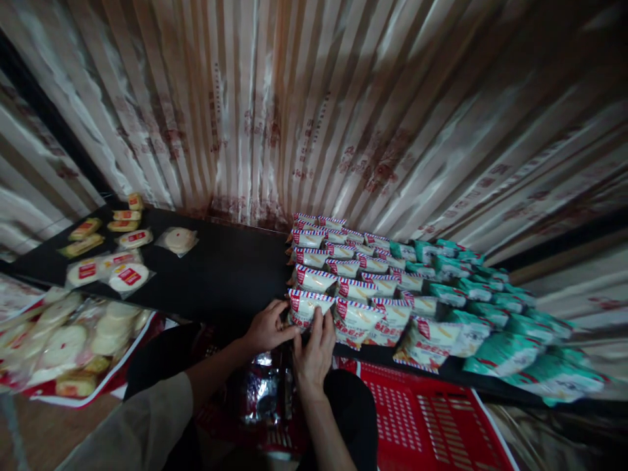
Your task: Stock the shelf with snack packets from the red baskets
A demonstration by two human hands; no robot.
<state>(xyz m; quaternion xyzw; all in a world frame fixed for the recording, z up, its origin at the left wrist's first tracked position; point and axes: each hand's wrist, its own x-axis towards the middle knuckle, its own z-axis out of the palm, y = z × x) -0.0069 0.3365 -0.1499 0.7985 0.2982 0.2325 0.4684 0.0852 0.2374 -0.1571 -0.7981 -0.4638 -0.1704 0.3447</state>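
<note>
A white snack bag [305, 303] with a red label and a striped red-and-blue top edge stands upright at the front left corner of several rows of like bags. My left hand [269, 328] grips its left side, thumb low and fingers curled at the edge. Across the bag's lower front lie the fingers of my right hand [314, 350], pressing on it. Just to the right stands another white snack bag [357, 320], close beside my right fingers. The bag's back and bottom are hidden.
Green snack bags [495, 317] fill the right of the black shelf [235, 261]. Packaged flat cakes [130, 278] lie on its left. A basket of wrapped cakes [63, 347] sits at lower left, a red basket [417, 418] below the shelf. Dark shiny packs [262, 392] lie below my hands.
</note>
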